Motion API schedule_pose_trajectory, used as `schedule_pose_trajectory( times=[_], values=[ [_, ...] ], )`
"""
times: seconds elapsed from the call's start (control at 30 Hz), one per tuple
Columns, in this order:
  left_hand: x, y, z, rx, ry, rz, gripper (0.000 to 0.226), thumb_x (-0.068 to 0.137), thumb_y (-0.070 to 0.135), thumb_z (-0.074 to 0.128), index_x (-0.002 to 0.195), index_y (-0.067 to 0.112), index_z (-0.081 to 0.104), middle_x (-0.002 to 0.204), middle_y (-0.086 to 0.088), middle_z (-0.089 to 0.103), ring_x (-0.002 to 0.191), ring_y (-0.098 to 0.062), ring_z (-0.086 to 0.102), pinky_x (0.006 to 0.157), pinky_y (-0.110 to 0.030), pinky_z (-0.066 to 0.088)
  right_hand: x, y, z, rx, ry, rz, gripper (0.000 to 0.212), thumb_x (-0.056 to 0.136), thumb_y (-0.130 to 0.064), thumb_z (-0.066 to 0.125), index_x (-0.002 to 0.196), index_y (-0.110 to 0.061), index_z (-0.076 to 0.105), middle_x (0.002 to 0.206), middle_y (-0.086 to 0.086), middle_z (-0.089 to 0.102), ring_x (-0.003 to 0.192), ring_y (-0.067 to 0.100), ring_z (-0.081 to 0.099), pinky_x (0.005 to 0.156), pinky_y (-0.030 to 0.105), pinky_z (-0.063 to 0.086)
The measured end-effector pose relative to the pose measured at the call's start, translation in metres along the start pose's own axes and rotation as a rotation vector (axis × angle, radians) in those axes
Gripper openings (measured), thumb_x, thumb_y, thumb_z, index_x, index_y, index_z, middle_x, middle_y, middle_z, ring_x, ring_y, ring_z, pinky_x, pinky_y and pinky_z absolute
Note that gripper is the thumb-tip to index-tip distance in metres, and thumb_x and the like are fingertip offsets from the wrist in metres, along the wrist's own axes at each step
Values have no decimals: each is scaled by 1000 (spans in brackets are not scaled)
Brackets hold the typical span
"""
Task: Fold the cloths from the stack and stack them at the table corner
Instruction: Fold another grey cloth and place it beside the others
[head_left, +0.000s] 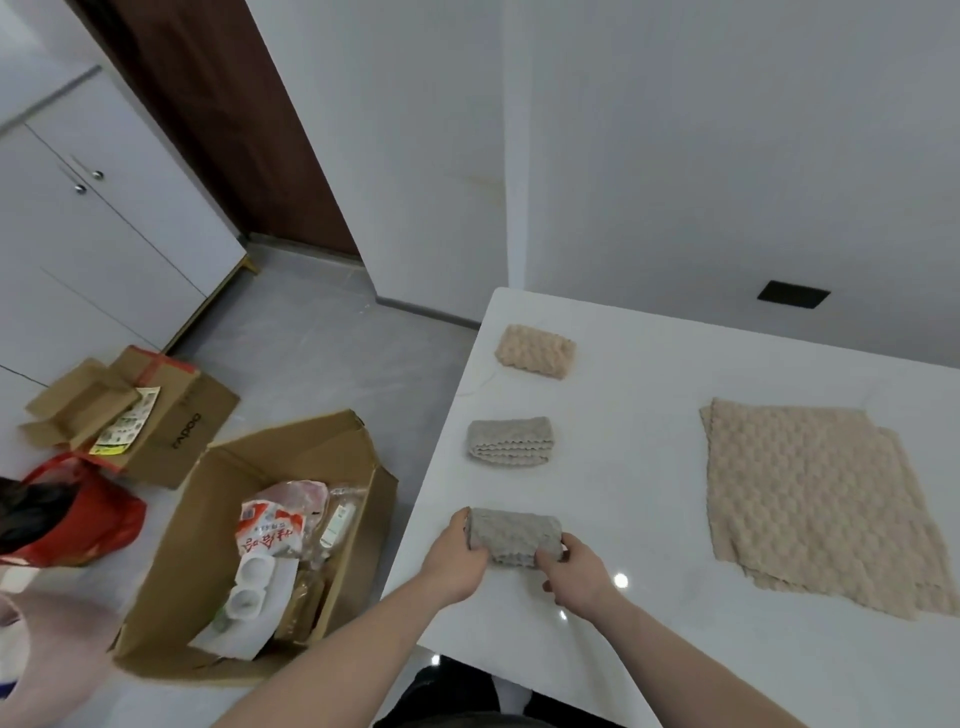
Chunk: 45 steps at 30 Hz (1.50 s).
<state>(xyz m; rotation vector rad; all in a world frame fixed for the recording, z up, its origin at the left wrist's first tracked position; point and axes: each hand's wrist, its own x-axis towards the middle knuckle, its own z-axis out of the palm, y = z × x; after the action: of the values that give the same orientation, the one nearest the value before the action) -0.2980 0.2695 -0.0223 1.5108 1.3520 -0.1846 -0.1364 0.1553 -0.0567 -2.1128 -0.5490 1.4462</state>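
Note:
A folded grey cloth (514, 535) lies near the white table's left edge. My left hand (457, 558) grips its left end and my right hand (576, 571) grips its right end. Further back along the same edge lies a second folded grey cloth (510, 440). A folded beige cloth (536, 351) sits near the far left corner. On the right, a stack of flat unfolded beige cloths (815, 504) is spread out.
The white table (634, 441) stands against a white wall. On the floor to the left stand an open cardboard box (291, 467) with packets in it, a smaller box (171, 415) and a red bag (93, 514).

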Motion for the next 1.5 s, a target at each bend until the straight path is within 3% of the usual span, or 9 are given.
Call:
schedule_pose_trajectory(
  times=[0.3, 0.5, 0.7, 0.93, 1.1, 1.2, 1.3, 1.43, 1.5],
  values=[
    [51, -17, -44, 113, -109, 16, 62, 102, 25, 55, 159, 26, 30, 155, 1, 49, 137, -24, 51, 106, -29, 43, 8, -24, 47, 127, 117, 116, 21, 93, -32, 60, 113, -28, 59, 94, -2, 73, 84, 24, 75, 71, 35, 60],
    [87, -33, -76, 240, -246, 92, 48, 100, 34, 56, 145, 26, 44, 143, 2, 58, 113, -17, 58, 100, -32, 50, 16, -34, 92, 160, 284, 179, 35, 92, -32, 60, 126, -22, 60, 102, -7, 69, 88, 15, 68, 82, 38, 59],
    [87, -43, -89, 387, -180, 226, 66, 103, 45, 50, 161, 28, 24, 164, 3, 27, 142, -25, 44, 106, -34, 40, 3, -44, 114, -128, 534, 105, 80, 94, -35, 63, 161, -20, 23, 157, 13, 33, 140, 38, 39, 113, 46, 38],
    [82, -39, -93, 467, -169, 460, 36, 107, 42, 41, 135, 32, 62, 159, 8, 32, 143, -18, 37, 111, -27, 32, -2, -52, 112, -350, 479, -73, 46, 93, -31, 63, 139, -32, 59, 154, 1, 41, 138, 29, 40, 112, 40, 42],
    [92, -46, -86, 514, -219, 415, 39, 103, 43, 48, 96, 18, 77, 148, 6, 46, 127, -17, 53, 98, -23, 38, 3, -53, 111, -44, 570, 21, 17, 94, -33, 64, 86, -23, 74, 109, -4, 65, 106, 24, 63, 86, 35, 48],
    [97, -45, -80, 439, -163, 344, 40, 100, 46, 57, 80, 15, 74, 133, 9, 53, 109, -9, 57, 85, -20, 36, 7, -54, 103, 127, 618, 110, 20, 91, -39, 70, 88, -20, 64, 93, -6, 68, 89, 16, 66, 69, 30, 46],
    [102, -39, -76, 409, -85, 305, 37, 94, 45, 68, 64, 24, 60, 102, 8, 60, 94, -12, 60, 72, -25, 39, 19, -47, 100, 178, 559, 205, 35, 86, -39, 75, 105, -16, 56, 101, -1, 67, 86, 13, 64, 74, 33, 52],
    [101, -35, -72, 395, -19, 245, 34, 84, 38, 78, 94, 21, 50, 94, 5, 56, 77, -14, 55, 55, -26, 33, 33, -35, 98, 93, 460, 182, 70, 79, -33, 80, 139, -19, 47, 123, 2, 56, 100, 20, 61, 90, 37, 53],
    [102, -34, -73, 446, -100, 300, 40, 86, 33, 75, 111, 22, 45, 101, 3, 58, 84, -17, 58, 57, -28, 35, 34, -36, 94, 5, 399, 90, 55, 80, -25, 78, 132, -23, 57, 121, 1, 57, 96, 17, 59, 85, 29, 47]
  ],
)
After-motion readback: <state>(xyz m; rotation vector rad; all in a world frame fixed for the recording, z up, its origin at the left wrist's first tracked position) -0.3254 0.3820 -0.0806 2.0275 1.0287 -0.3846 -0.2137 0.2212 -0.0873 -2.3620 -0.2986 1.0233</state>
